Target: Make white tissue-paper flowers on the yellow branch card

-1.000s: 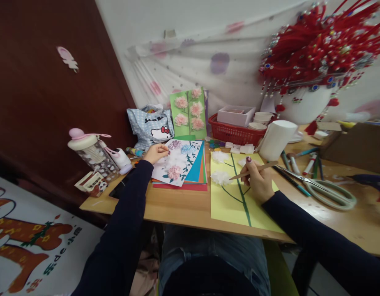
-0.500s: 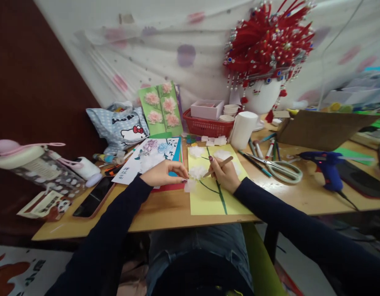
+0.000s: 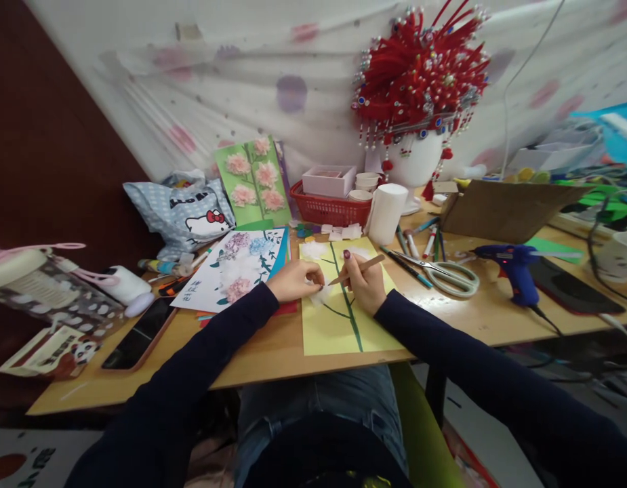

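Observation:
My left hand [image 3: 296, 280] is closed, its fingertips pinched on a thin white tissue piece [image 3: 320, 296] over the left part of the yellow sheet [image 3: 326, 335]. My right hand [image 3: 365, 281] grips a slim brown pointed stick [image 3: 375, 261], whose tip reaches left towards my left fingertips. Green stem lines [image 3: 354, 325] run along the yellow sheet. White tissue flowers [image 3: 313, 251] sit on its upper part, some partly hidden by my hands.
Left lie a flower picture sheet [image 3: 196, 285] and a phone [image 3: 140, 332]. Scissors [image 3: 453, 278], markers [image 3: 412, 245] and a blue glue gun [image 3: 516, 268] lie right. Behind stand a red basket [image 3: 328, 209], a white roll [image 3: 388, 213] and a green flower card [image 3: 252, 179].
The view has shifted slightly to the right. My left fingers have curled in closer to the white tissue. The brown stick stays in my right hand, near my left fingertips.

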The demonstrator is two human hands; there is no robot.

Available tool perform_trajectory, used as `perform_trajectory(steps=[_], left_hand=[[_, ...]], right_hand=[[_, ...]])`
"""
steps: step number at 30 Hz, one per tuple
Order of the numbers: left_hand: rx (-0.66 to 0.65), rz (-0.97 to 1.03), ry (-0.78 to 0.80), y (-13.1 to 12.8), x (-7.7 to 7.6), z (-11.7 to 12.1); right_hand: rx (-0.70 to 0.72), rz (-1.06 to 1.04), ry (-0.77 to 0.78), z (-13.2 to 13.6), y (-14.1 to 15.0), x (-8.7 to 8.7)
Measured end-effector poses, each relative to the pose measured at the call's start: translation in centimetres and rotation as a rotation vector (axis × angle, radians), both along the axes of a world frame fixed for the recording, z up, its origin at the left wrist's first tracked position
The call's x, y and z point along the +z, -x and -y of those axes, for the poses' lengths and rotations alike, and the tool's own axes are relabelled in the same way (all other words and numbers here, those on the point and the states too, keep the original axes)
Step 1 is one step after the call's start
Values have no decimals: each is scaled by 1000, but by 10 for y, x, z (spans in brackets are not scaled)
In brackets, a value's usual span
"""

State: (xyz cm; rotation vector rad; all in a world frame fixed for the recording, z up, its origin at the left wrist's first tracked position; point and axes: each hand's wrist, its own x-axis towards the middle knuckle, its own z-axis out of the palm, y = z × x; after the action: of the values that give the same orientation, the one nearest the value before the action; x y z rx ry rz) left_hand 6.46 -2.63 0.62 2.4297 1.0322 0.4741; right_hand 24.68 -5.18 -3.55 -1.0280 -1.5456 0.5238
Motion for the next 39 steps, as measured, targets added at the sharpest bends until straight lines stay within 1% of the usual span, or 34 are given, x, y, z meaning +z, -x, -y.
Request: perform_trajectory(steps=[2, 4, 6, 13, 16, 19, 22, 25, 29, 33, 36, 39], left_hand=[[6, 12, -10, 0, -1, -1], [12, 31, -19, 0, -2, -2], [19, 60, -19, 0, -4, -2], [5, 176, 21, -1, -12, -2], [5, 212, 34, -1, -13, -4], [-1, 214, 43, 4, -13, -3], [11, 163, 9, 16, -15, 3], [52, 20, -35, 29, -21, 11], [42, -172, 49, 34, -27, 16], [16, -224, 60, 31, -25, 14], [30, -236, 65, 30, -24, 14], [52, -246, 70, 31, -24, 16]], right_hand=[[81, -8, -19, 3, 0, 0], [161, 34, -5, 5, 1, -1], [200, 78, 10, 5, 2, -2], [167, 168, -34, 4, 3, -5], [173, 257, -27, 3, 2, -5], [148, 339, -28, 2, 3, -5], [126, 410, -36, 2, 4, -3], [137, 468, -61, 4, 5, -1], [140, 616, -150, 6, 7, -2], [133, 743, -217, 6, 9, -4], [129, 712, -200, 5, 10, -4], [132, 561, -109, 4, 10, -3]])
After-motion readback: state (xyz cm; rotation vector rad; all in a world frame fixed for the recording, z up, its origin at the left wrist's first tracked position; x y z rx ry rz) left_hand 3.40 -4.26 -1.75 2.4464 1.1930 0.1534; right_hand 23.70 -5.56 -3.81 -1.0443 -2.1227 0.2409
